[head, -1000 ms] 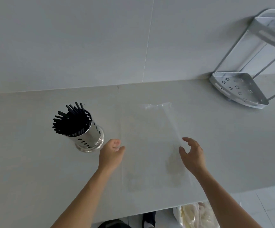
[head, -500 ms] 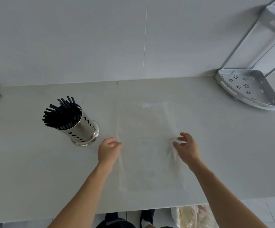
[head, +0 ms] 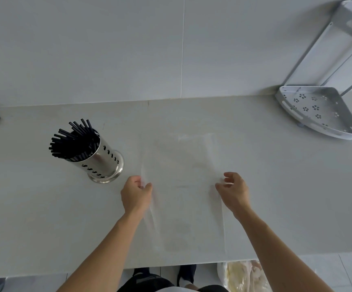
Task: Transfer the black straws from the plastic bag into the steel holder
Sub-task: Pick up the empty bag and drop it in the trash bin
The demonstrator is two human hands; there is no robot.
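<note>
Black straws (head: pixel 73 142) stand bundled in the steel holder (head: pixel 102 163); the plastic bag (head: pixel 183 190) lies flat and apparently empty on the bench (head: pixel 33 207).
Left hand (head: pixel 136 194) and right hand (head: pixel 234 191) pinch the bag's side edges with curled fingers; lifting both sides evenly should keep the thin film from creasing.

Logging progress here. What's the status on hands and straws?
Both hands pinching bag edges: left hand, right hand. Plastic bag flat, looks empty. Black straws in steel holder. Nothing in the way.
</note>
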